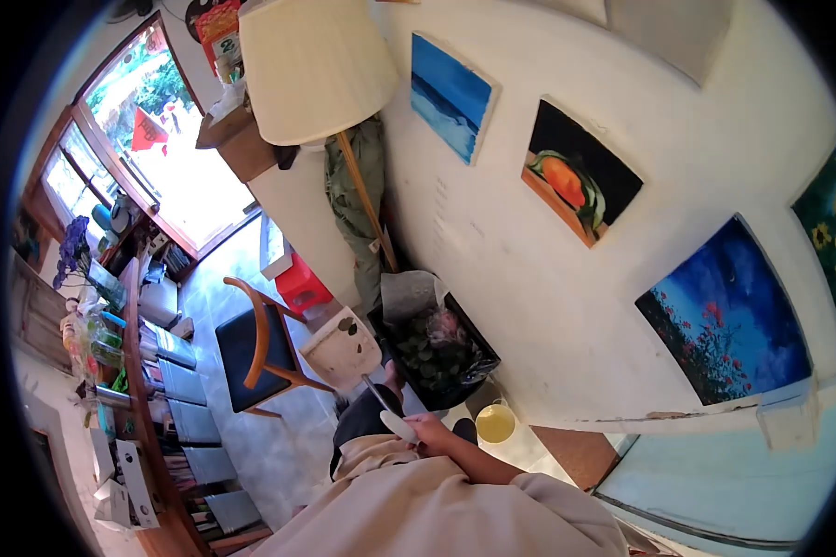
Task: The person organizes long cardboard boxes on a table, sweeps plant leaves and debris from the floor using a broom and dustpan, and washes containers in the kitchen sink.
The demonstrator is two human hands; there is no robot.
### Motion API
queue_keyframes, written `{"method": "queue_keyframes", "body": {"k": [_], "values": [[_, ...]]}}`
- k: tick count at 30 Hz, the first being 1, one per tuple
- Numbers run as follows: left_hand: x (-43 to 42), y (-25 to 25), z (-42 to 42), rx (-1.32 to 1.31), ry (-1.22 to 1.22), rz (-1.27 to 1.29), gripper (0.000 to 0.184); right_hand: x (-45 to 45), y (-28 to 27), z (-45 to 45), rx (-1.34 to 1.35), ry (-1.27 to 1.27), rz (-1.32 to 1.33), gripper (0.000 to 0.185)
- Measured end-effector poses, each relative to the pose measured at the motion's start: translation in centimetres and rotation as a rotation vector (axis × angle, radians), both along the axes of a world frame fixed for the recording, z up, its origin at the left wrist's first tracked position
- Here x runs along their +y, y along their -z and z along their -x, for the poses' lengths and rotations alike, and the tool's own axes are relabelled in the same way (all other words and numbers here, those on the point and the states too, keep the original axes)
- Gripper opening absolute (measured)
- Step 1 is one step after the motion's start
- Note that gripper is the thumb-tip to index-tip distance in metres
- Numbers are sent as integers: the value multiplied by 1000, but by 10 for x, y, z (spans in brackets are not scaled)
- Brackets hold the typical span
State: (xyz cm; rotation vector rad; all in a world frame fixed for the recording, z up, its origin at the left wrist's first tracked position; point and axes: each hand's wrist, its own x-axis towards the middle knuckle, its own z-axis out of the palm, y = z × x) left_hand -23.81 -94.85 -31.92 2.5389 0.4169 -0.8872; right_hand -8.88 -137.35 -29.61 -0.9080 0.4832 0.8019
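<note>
My right hand [427, 433] is closed around the pale, rounded end of a long handle [398, 426]. Its dark shaft runs down to a beige dustpan [330, 357], which holds a few dark leaves and scattered bits. Whether the pan touches the floor I cannot tell. Just right of the pan stands a black bin [437, 357] lined with a dark bag, full of leaves, a pinkish bloom and crumpled clear wrapping. Dark bristles [342, 405] show partly beside my leg. My left hand is out of view.
A wooden chair [260, 348] with a dark seat stands left of the dustpan, near a red stool [302, 283]. A yellow bucket [495, 423] sits by the wall. A floor lamp [316, 70] rises ahead. Shelves [158, 408] line the left, leading to a bright doorway [190, 176].
</note>
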Motion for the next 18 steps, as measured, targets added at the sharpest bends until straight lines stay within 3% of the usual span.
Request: {"method": "queue_keyframes", "body": {"k": [5,6,9,12,14,18], "values": [[5,3,-23,-36,-52,154,17,6,3,-6,-30,-72,-84,29],[2,-1,-31,-13,-140,203,17,14,10,-9,82,-69,-149,28],[-39,-66,-73,138,-750,415,12,39,19,-31,346,-48,-292,22],[-61,-105,-108,134,-933,557,13,80,28,-51,361,-181,-522,18],[-60,-91,-119,159,-995,737,29,119,38,-61,324,-260,-656,13],[-107,-152,-138,138,-1016,796,52,171,41,-77,346,-356,-560,12]]}}
